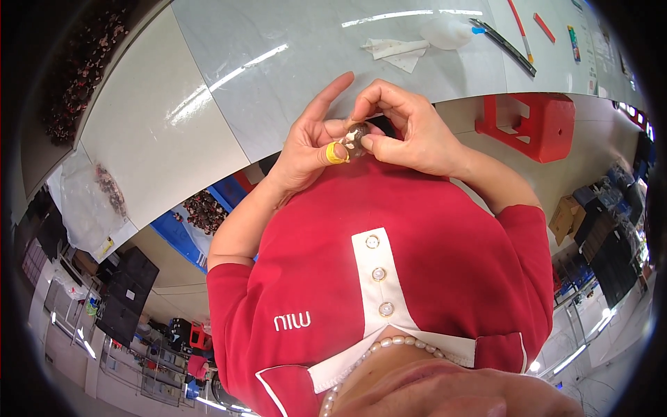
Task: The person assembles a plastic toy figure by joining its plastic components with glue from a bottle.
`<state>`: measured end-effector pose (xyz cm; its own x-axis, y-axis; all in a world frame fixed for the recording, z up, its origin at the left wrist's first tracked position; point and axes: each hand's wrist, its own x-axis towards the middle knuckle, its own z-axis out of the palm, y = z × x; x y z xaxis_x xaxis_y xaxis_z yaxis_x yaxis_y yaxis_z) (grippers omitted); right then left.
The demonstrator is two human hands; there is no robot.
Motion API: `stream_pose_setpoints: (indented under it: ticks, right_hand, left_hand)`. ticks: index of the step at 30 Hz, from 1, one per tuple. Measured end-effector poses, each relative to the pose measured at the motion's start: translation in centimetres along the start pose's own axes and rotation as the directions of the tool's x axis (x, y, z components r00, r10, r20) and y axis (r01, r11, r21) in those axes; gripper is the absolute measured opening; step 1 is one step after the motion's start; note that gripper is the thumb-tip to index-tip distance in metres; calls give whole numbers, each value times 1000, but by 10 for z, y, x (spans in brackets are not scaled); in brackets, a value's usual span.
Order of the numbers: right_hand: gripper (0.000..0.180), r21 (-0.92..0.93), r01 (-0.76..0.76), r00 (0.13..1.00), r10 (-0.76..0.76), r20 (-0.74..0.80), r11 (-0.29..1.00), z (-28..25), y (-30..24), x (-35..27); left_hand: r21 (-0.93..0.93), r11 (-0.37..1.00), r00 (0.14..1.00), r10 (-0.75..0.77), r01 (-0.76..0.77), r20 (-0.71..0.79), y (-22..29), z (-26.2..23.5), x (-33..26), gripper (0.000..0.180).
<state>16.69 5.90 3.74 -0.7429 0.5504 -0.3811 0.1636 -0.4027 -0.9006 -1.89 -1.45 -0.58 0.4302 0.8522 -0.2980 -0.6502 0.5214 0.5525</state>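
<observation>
Close to the table edge, both hands meet at a small, dark brown, rounded piece with pale patches point(356, 137). My left hand point(310, 139), with yellow tape point(336, 153) round its thumb, steadies the piece between thumb and curled fingers while its index finger points away. From the other side, my right hand point(415, 132) pinches the piece, its thumb and fingertips closed on it. What kind of object it is, I cannot make out. The fingers cover part of its surface.
A grey-white table point(229, 76) spans the top. On it lie a crumpled tissue point(396, 52), a white squeeze bottle point(448, 33), a black knife-like tool point(507, 48) and a red brush point(520, 28). Small dark red pieces fill a blue crate point(177, 236). A red stool point(552, 128) stands right.
</observation>
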Motion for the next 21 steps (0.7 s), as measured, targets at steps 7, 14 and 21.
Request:
stream_pose_setpoints:
  ticks: [7,14,21]
  right_hand:
    - [25,-25,70,997,-71,-33,997,0,-3,5]
    - [36,-238,202,974,-220,-51,950,-4,2,3]
    - [34,-363,382,896,-437,-82,850,-8,15,6]
  left_hand:
    - [-12,999,999,-31,31,11,8,2,0,96]
    - [-73,997,1000,16,-17,-15,8,6,1,96]
    - [-53,999,998,-6,2,-67,9,5,5,104]
